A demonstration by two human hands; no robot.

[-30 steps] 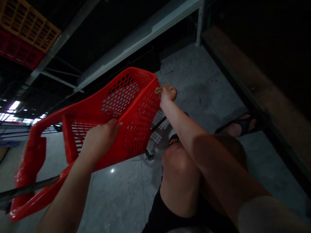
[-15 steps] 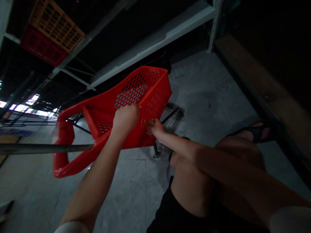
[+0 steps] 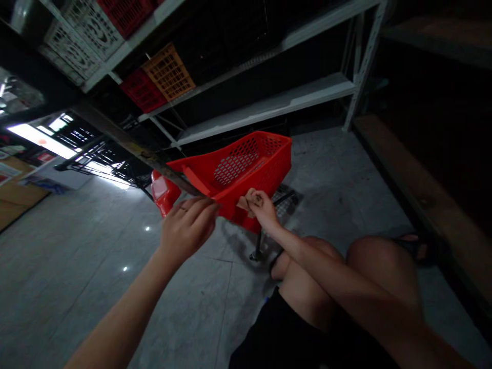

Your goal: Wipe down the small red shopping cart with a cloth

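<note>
A red perforated plastic cart basket point(image 3: 246, 169) stands on a dark metal frame in front of my bent knees. My left hand point(image 3: 187, 228) rests on the basket's near rim, fingers curled over the edge beside a dark metal handle bar point(image 3: 126, 145). My right hand point(image 3: 261, 206) is closed on a small tan cloth-like piece point(image 3: 246, 200) pressed against the basket's outer side wall. What that piece is I cannot make out for sure in the dim light.
Metal shelving point(image 3: 269, 105) runs behind the cart, with orange point(image 3: 169, 72), red point(image 3: 143, 91) and white point(image 3: 73, 46) crates on upper shelves. A low wooden shelf edge point(image 3: 423, 189) lies at right. Grey tiled floor point(image 3: 77, 246) stretches left toward a bright opening.
The view has pulled back and tilted up, so the basket looks smaller and farther. My right hand dropped from the basket's top corner to its lower side wall. My left hand slid along the rim.
</note>
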